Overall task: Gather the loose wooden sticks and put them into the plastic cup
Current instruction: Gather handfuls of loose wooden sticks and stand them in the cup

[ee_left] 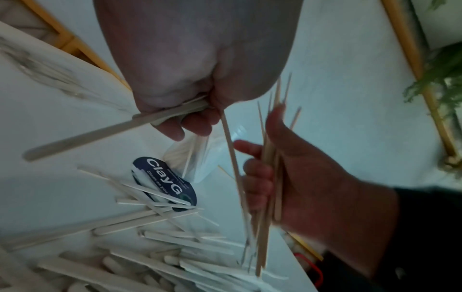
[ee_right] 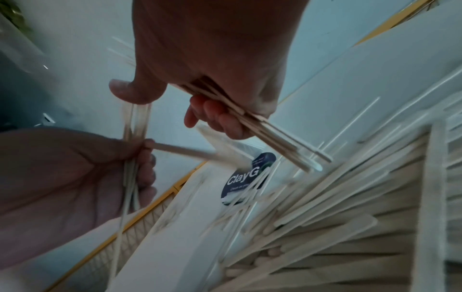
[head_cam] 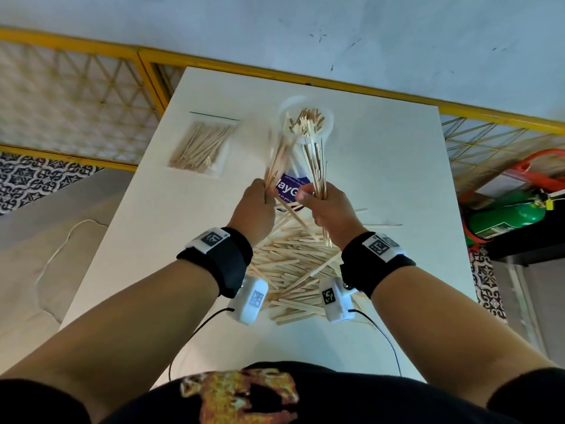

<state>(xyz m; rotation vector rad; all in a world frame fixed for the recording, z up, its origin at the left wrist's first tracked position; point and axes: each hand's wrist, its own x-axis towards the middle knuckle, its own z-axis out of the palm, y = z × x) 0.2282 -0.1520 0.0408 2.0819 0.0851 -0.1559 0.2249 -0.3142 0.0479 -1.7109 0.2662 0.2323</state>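
A clear plastic cup [head_cam: 318,134] with a blue label [head_cam: 293,186] stands mid-table and holds several wooden sticks. Just in front of it, my left hand [head_cam: 260,198] grips a bundle of sticks [head_cam: 276,160] that points up toward the cup's rim. My right hand [head_cam: 318,205] grips a second bundle [head_cam: 318,166] beside it. The left wrist view shows my left hand [ee_left: 190,110] curled round flat sticks [ee_left: 112,128]. My right hand [ee_right: 220,110] clasps its sticks [ee_right: 270,136] in the right wrist view. A big loose pile of sticks [head_cam: 293,270] lies on the white table [head_cam: 397,179] under my wrists.
A sealed clear bag of sticks [head_cam: 201,145] lies at the table's back left. A yellow railing [head_cam: 91,41] runs behind the table. A green cylinder [head_cam: 507,215] and red parts sit on the floor to the right. The table's edges are near on both sides.
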